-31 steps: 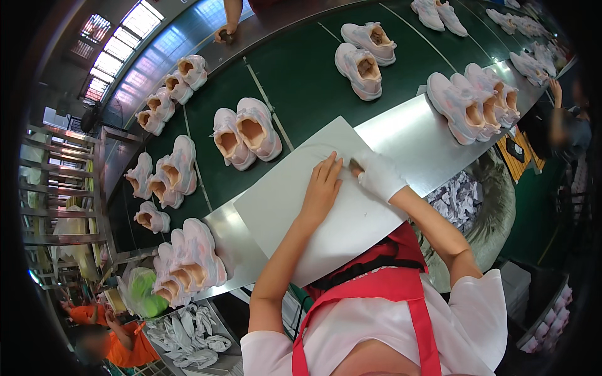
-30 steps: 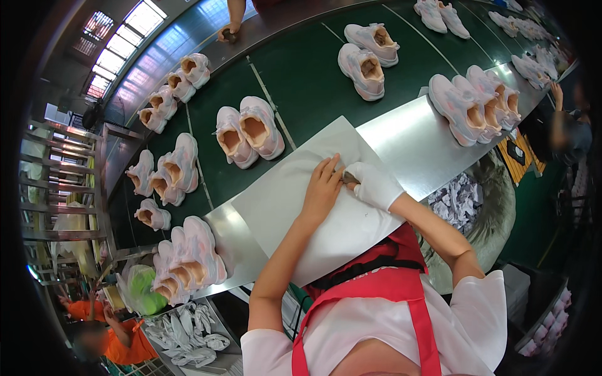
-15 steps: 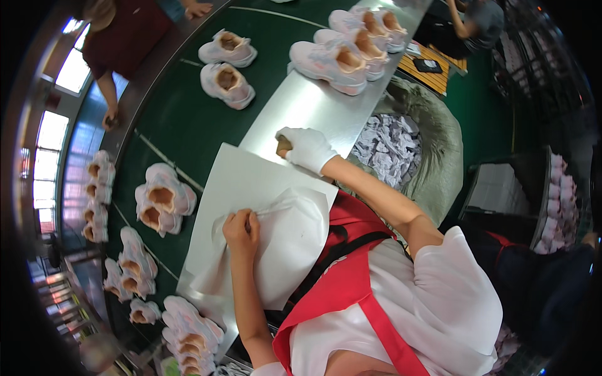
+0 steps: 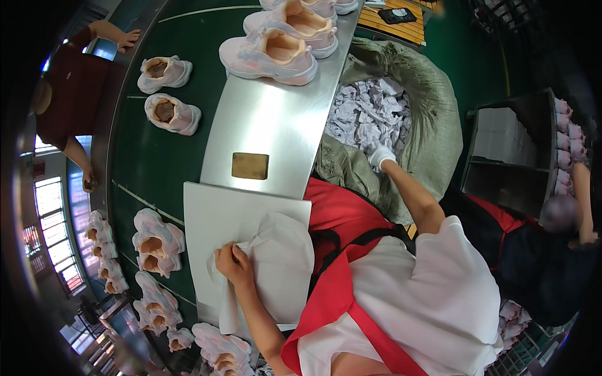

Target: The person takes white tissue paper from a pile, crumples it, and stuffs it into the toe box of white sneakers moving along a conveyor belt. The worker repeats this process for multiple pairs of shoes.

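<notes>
since half second ago my gloved right hand (image 4: 380, 155) left steel counter, now reaches into olive sack of crumpled white paper (image 4: 370, 113), right of centre; grip, cannot tell. left hand (image 4: 233, 263) pinches thin white tissue sheet (image 4: 276, 263) lower centre, bunching it on stack to keep it separate.

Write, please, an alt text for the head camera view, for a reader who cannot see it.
A person in a red apron bunches a sheet of white paper with the left hand, while the gloved right hand reaches into a sack of crumpled paper. Pale pink shoes stand on the steel counter.
</notes>
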Motion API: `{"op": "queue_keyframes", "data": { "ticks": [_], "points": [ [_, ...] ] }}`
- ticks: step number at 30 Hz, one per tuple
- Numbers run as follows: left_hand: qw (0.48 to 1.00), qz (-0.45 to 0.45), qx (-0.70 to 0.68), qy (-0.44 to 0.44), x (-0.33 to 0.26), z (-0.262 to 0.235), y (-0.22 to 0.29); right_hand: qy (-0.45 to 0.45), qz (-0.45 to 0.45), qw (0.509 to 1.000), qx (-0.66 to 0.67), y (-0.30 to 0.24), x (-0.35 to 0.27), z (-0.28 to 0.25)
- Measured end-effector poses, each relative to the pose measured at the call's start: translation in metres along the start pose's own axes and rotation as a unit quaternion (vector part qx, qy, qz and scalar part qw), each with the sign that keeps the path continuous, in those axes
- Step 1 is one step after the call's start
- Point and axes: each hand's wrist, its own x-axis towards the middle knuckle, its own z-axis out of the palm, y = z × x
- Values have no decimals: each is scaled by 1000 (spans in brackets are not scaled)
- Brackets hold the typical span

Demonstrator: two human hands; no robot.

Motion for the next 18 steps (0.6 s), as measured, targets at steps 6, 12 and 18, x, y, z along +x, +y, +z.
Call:
{"op": "queue_keyframes", "data": {
  "ticks": [6, 12, 18],
  "points": [
    [1000, -10, 21, -6, 0, 0, 5, -57, 190, 963, 184, 29, 20, 119],
    [998, -44, 42, -23, 0, -1, 8, 48, 311, 856, 411, 95, 34, 87],
    [997, -62, 39, -30, -2, -2, 10, -32, 272, 751, 601, 104, 59, 140]
  ]
}}
